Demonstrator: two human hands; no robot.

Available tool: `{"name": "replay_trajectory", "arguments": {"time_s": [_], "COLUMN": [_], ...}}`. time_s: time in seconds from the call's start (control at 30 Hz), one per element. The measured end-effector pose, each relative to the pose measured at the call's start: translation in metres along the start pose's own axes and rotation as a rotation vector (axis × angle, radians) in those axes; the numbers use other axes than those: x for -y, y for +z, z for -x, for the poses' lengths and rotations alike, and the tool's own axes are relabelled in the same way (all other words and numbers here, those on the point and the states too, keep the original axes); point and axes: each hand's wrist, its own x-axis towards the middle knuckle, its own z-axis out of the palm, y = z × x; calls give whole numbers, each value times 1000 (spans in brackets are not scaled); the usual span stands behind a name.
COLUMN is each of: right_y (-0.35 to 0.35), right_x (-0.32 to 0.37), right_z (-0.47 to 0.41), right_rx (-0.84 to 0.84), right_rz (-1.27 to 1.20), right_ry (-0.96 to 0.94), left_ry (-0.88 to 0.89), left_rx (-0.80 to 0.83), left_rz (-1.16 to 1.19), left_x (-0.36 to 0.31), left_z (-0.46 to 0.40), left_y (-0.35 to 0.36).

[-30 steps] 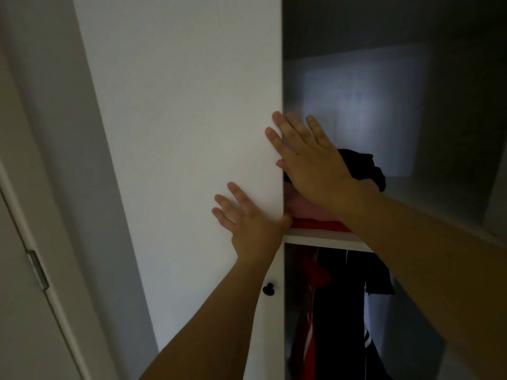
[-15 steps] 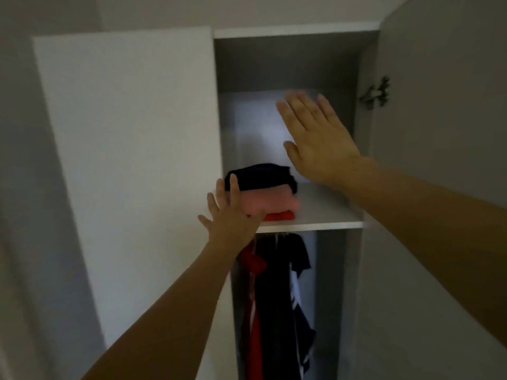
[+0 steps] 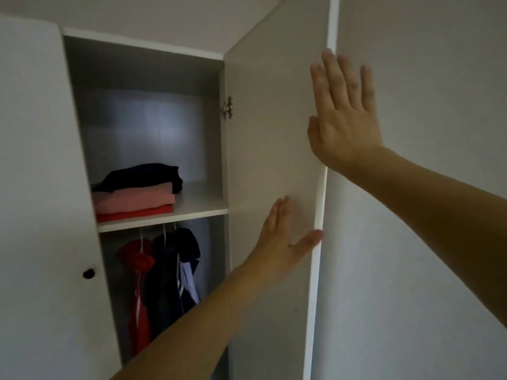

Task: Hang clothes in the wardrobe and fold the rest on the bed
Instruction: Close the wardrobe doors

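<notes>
With three folded garments stacked on the wardrobe shelf and clothes hanging below at 6 o'clock, the task looks nearly done; left hand and right hand, fingers straight and holding nothing, press the open right door.

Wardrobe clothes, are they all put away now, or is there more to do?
Mostly done, it looks like. Three folded clothes sit stacked on the shelf, and hanging clothes fill the rail below. Right now the left hand lies flat on the inside of the right door and the right hand is at its outer edge, both holding nothing. Probably left: closing both doors. The bed is out of sight.
</notes>
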Motion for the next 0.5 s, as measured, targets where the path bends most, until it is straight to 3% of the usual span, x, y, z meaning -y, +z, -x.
{"name": "replay_trajectory", "arguments": {"time_s": [0.1,0.23,0.33,0.5], "right_y": [-1,4,5,10], "right_x": [-24,-16,-1,26], "right_z": [11,32,31,23], "right_rx": [60,316,244,118], "right_rz": [-356,-1060,-1103,-1117], "right_ry": [203,329,359,304], "left_ry": [46,70,41,-45], "left_rx": [-168,-378,-446,-490], "left_rz": [-257,-411,-501,-375], "left_x": [-26,-38,-44,-38], "left_z": [-3,1,11,30], "left_y": [30,46,50,31]}}
